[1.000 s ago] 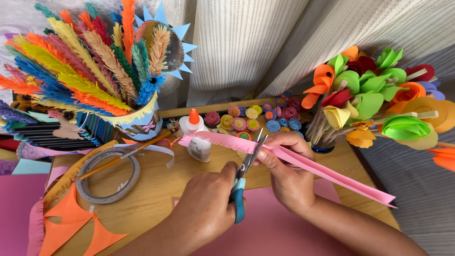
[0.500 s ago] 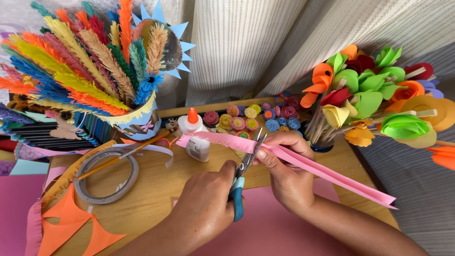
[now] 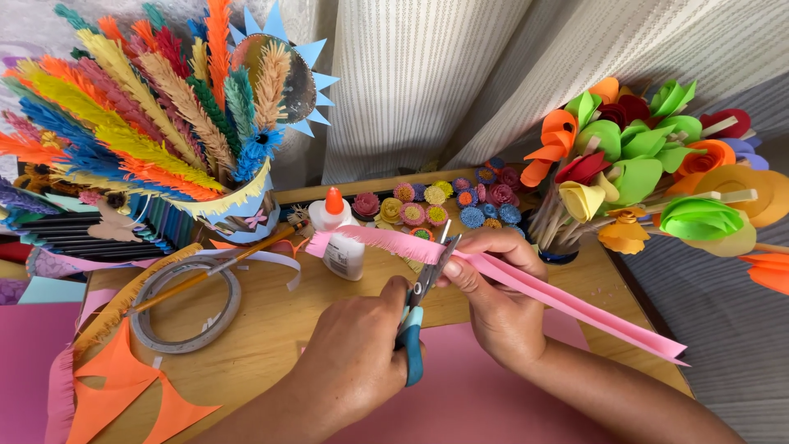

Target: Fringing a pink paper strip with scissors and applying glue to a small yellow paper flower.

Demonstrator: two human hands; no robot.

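Scissors (image 3: 421, 304) barely advanced along the pink paper strip (image 3: 526, 284), frame centre; left hand (image 3: 353, 370) gripped the scissors, right hand (image 3: 501, 304) pinched the strip. Short, evenly spaced snips would suit.

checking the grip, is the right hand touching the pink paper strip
Touching. The head view shows the right hand pinching the folded pink paper strip, its fingers wrapped over the strip's top edge beside the scissors.

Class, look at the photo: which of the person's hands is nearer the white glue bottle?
Left. The left hand, working the scissors, sits just below-right of the glue bottle; the right hand holds the pink strip farther right.
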